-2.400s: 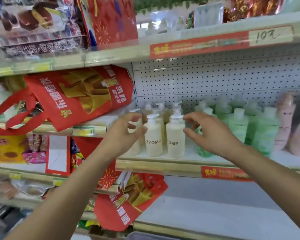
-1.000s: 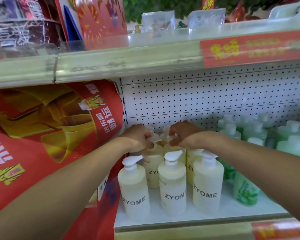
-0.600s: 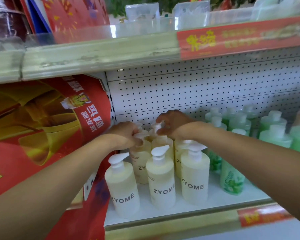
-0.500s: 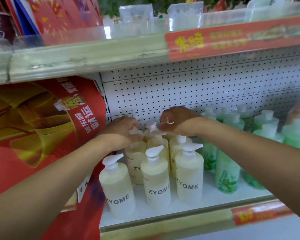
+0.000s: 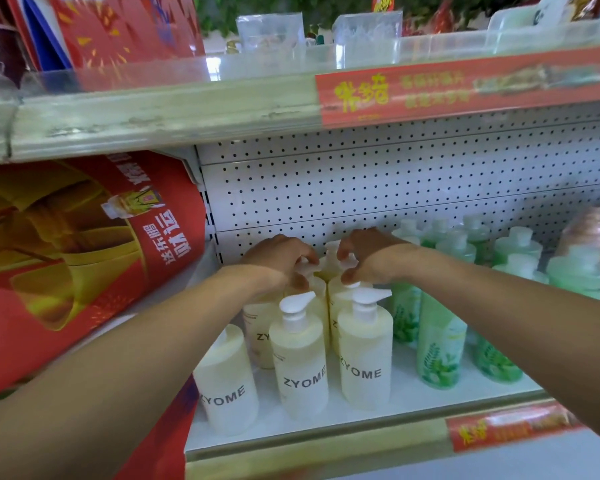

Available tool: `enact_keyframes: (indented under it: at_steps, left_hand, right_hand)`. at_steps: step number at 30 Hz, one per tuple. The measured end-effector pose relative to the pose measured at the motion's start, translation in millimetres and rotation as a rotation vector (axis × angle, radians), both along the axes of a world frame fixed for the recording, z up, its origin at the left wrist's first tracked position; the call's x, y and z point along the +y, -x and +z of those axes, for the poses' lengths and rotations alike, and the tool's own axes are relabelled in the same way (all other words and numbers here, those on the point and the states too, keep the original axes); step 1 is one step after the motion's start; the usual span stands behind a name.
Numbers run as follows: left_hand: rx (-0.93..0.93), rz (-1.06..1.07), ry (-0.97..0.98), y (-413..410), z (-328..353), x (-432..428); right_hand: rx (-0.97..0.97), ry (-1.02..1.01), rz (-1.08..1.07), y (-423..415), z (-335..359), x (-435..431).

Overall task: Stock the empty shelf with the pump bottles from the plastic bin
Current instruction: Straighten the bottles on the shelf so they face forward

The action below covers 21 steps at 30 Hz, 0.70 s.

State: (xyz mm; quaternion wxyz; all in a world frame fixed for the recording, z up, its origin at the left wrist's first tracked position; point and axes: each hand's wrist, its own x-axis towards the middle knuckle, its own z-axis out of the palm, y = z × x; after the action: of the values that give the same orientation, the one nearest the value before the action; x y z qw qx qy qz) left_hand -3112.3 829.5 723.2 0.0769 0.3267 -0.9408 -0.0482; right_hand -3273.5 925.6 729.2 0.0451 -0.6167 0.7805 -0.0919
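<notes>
Sitting under both grips (image 5: 281,261) (image 5: 368,258): pump bottles (image 5: 329,263)

One view only: head cam, wide-angle, straight lines bowed twd the edges. It sits at abt the level of the upper shelf edge (image 5: 160,112), facing fwd and slightly down into the shelf (image 5: 413,403) bay, nearly square to the pegboard back (image 5: 361,188). Very close in: forearms enter from both bottom corners, left hand (image 5: 281,261) and right hand (image 5: 371,258) at mid-frame over the pump bottles (image 5: 298,358). Red bag (image 5: 84,254) fills the left side; green bottles (image 5: 440,344) run off right, blurred at the far edge.
</notes>
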Motion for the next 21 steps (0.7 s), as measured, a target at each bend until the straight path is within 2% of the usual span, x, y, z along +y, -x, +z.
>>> enact_keyframes:
  at_steps: [8,17,21]
  left_hand:
    - [-0.005,0.025,0.063,7.9,3.1,-2.5]
    - [-0.027,0.069,0.043,6.4,6.2,1.0]
    - [0.172,0.115,-0.085,-16.7,17.0,2.8]
  right_hand:
    - [-0.012,0.054,0.039,10.9,-10.2,-7.2]
    - [-0.045,0.08,0.011,12.7,-12.7,-8.2]
    - [-0.144,0.102,-0.003,13.2,-7.2,1.4]
